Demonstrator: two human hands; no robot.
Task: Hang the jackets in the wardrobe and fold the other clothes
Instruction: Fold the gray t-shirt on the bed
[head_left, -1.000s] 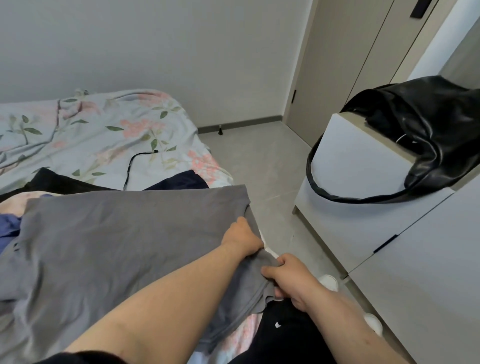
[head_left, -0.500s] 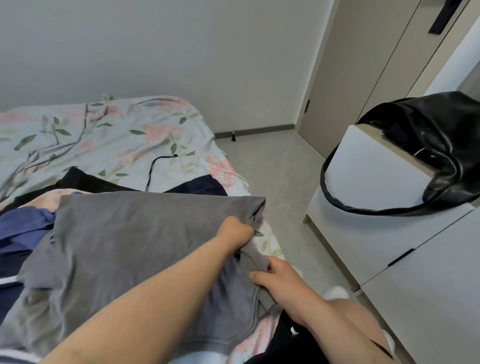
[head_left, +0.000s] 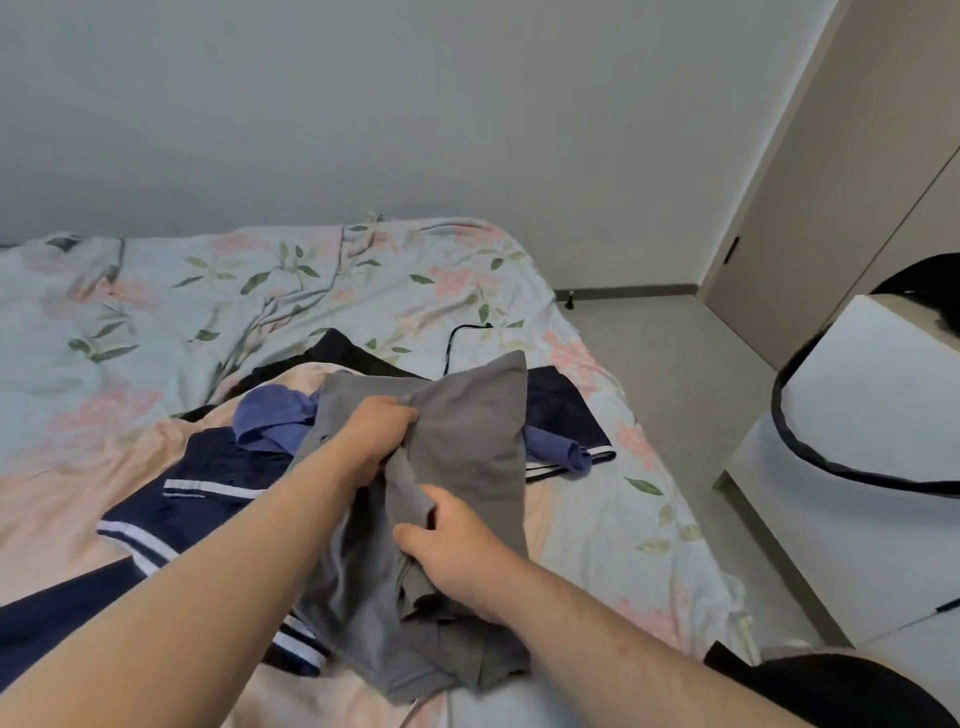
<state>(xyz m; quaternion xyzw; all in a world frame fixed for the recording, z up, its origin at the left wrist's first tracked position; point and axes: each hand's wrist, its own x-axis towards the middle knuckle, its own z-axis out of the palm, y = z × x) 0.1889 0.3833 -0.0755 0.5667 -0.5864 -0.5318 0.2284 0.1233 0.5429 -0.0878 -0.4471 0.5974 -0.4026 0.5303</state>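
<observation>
One grey shirt (head_left: 467, 415), lengthwise toward wall (head_left: 363, 130), left hand (head_left: 379, 436), right hand (head_left: 457, 551) gripping

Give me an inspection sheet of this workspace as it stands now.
Surface: bed, floral cover rumpled.
Job's things: grey garment bunched, lifted, unfolded; navy white-striped garment, blue garment and black garment loose around it.
Clutter: peach fabric spread over the bed's near left.
Hands: left hand grips the grey garment high; right hand grips it lower.
Cables: thin black cable lying on the bed beyond the clothes.
Surroundings: white cabinet bearing a black bag, strap hanging down its front; tall beige doors shut.
</observation>
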